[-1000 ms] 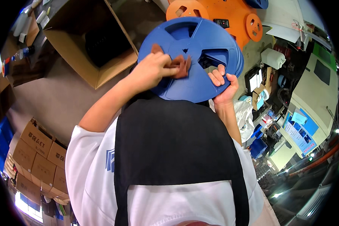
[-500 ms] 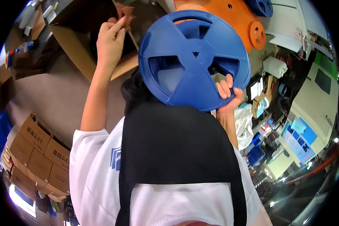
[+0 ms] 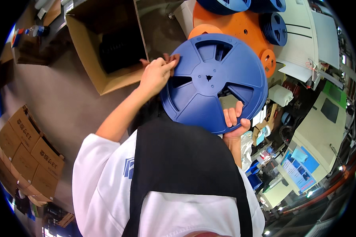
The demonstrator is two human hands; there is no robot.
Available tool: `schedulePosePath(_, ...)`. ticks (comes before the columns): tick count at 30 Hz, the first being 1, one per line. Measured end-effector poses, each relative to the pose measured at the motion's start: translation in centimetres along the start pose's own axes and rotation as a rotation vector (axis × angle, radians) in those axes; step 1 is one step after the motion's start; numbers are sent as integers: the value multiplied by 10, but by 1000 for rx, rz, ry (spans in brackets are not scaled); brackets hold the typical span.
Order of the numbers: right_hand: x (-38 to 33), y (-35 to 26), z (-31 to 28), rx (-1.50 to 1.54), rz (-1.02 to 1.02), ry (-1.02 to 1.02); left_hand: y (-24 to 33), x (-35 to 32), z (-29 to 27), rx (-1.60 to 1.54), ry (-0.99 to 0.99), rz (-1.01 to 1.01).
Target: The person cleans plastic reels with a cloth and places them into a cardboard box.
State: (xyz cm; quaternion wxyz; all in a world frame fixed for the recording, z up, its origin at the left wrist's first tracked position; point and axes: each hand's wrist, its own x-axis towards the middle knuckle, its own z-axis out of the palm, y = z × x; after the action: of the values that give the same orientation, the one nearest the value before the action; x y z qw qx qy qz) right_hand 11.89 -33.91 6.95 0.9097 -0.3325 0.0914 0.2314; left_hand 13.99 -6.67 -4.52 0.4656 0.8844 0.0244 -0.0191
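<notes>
A large blue plastic reel with spoke cut-outs is held up in front of my chest. My right hand grips its lower rim, fingers hooked through one cut-out. My left hand pinches a small brown-red strip at the reel's upper left rim. Whether the strip is stuck to the reel I cannot tell. I wear a white shirt and a black apron.
An open cardboard box with dark contents lies on the floor to the left. Orange reels and further blue reels lie beyond. Stacked cartons stand at the left; machines and a screen at the right.
My left hand went out toward the cardboard box and has come back to the reel's upper left rim with the brown strip. The reel stays held by my right hand.
</notes>
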Motion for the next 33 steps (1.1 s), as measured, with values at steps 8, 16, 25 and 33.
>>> schedulePosePath(8,0,-2,7,-54,34,39,-12,-11,22,-67,-84,-109)
schedulePosePath(16,6,0,9,-54,29,24,-42,15,19,-297,145,-230)
schedulePosePath(25,10,-7,0,-59,15,-20,-44,34,-1,-1313,-239,-735)
schedulePosePath(33,-6,-24,-56,-10,-26,476,-42,34,60,-1373,-151,-725)
